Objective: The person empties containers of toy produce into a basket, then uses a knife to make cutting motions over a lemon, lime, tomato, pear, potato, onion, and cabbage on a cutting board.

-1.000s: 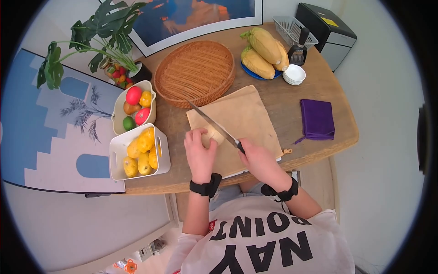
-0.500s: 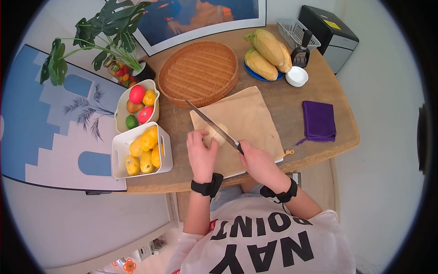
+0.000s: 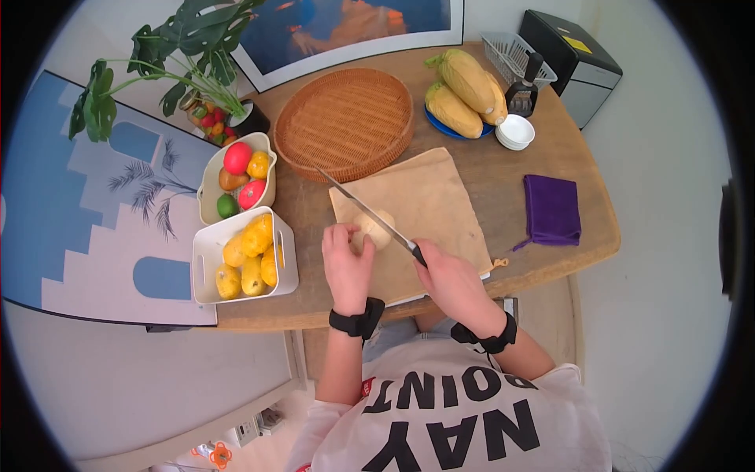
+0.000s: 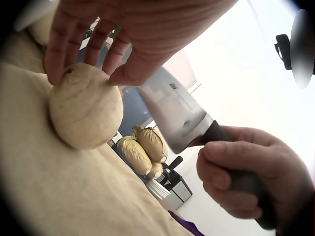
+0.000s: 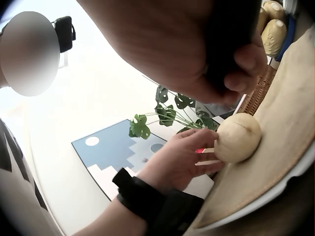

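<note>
A round, pale vegetable (image 4: 86, 105) with smooth, cream-coloured skin sits on the tan cloth (image 3: 429, 204). My left hand (image 3: 347, 263) holds it from the left side, fingertips and thumb curled against it. In my right hand (image 3: 454, 285) is a kitchen knife (image 4: 174, 110), gripped by its black handle. The broad blade slants away to the upper left, over the vegetable's right edge in the head view. From the left wrist, the blade appears raised beside the vegetable, whose visible skin is whole. The right wrist view shows the vegetable (image 5: 238, 137) against the left fingers.
Behind the cloth lies a round wicker tray (image 3: 346, 118). To the left stand a white bin (image 3: 285, 263) of yellow fruit and a cream basket (image 3: 206, 185) of mixed produce. Wrapped corn-like cobs (image 3: 464, 82), white bowls (image 3: 515, 130) and a purple cloth (image 3: 552, 208) are at the right.
The knife and right hand have shifted slightly to the right relative to the vegetable. The left hand keeps its hold, and the head view has moved a little.
</note>
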{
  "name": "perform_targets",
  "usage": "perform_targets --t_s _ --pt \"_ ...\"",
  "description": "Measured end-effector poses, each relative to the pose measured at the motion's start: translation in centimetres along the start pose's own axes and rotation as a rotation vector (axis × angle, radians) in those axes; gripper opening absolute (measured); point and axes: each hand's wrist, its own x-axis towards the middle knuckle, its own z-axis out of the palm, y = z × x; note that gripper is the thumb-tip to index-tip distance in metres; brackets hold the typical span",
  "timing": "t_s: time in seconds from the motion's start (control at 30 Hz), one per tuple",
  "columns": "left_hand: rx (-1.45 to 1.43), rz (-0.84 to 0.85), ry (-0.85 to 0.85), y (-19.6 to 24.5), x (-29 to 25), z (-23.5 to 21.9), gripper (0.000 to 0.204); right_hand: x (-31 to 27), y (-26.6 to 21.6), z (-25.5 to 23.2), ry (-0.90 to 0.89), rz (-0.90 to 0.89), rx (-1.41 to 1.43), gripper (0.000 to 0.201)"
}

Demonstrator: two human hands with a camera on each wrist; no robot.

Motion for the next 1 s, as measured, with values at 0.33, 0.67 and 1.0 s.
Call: perform_targets --t_s 0.33,0.67,1.0 --pt "-0.036 0.000 0.048 0.1 -0.4 -0.1 0.013 -0.2 -0.4 0.4 -0.043 -0.016 -0.039 0.029" --pt "-0.140 -0.022 0.071 0.2 -0.4 0.0 0.009 -0.3 -0.2 1.1 0.003 -0.049 -0.038 0.028" --pt "-0.170 -0.044 0.058 0.0 -0.5 0.1 0.008 -0.2 0.1 1.5 -0.004 -0.089 -0.061 0.025"
